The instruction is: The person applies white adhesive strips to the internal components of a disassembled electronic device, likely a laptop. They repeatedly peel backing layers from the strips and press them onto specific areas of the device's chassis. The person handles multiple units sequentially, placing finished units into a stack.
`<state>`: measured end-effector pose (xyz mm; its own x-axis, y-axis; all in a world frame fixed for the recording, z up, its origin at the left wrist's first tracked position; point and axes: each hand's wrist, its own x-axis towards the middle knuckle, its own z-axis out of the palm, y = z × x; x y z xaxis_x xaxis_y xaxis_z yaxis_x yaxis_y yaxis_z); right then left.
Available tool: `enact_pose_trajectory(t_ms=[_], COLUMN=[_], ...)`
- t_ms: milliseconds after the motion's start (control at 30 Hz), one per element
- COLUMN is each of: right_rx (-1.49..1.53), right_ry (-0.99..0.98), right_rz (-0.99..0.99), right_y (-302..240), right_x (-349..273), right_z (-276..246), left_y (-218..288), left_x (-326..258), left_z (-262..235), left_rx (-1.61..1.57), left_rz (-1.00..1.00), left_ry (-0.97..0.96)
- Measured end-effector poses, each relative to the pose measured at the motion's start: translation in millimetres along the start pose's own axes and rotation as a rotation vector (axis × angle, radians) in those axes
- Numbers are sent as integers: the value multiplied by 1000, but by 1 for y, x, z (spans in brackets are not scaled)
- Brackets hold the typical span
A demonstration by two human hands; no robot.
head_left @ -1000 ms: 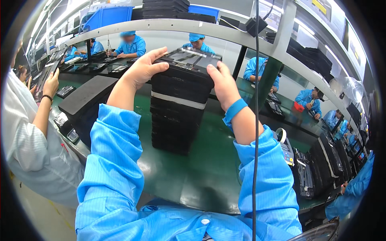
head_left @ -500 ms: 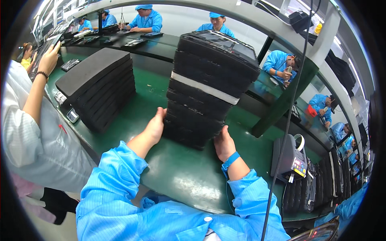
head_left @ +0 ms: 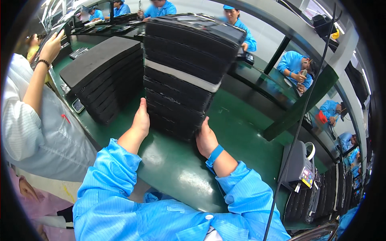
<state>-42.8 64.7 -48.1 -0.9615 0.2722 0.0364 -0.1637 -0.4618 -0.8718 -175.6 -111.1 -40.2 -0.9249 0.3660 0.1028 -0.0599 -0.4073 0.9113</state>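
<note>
Both hands have slid lower and the tall stack of black trays (head_left: 183, 76) looms closer. Left hand (head_left: 140, 120) at nine o'clock and right hand (head_left: 206, 138) at four press open-palmed against its base, steadying it on the green tabletop (head_left: 241, 132); a shorter tray stack (head_left: 102, 78) sits at ten o'clock.

Your bench (head_left: 177, 168) has a dark green, shiny top. On it, straight ahead of you, stands the tall stack (head_left: 185, 76) of black trays with one pale band around it. Left of it, near but apart, is a lower stack (head_left: 102, 76) of the same trays. A small flat device (head_left: 78, 105) lies by the left edge. At your right stands a grey machine (head_left: 296, 166).
</note>
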Motion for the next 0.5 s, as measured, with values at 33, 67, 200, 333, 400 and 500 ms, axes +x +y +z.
enact_pose_trajectory(t_ms=[33,67,200,333,400,500], right_rx=[-16,-10,47,39,-38,-106], right_ry=[-63,-65,-36,-134,-183,-298], right_rz=[7,25,-18,6,-58,-84], right_y=[6,12,13,-2,3,6], right_x=[5,10,5,-33,-51,-81], right_z=[2,2,2,21,18,28], left_y=[0,0,9,3,7,21], left_x=[1,2,-9,-37,-56,-92], left_z=[-3,-5,5,-2,-2,-14], left_rx=[-3,-3,56,77,79,180], left_rz=[1,10,47,116,95,17], left_ry=[22,55,87,124,227,332])
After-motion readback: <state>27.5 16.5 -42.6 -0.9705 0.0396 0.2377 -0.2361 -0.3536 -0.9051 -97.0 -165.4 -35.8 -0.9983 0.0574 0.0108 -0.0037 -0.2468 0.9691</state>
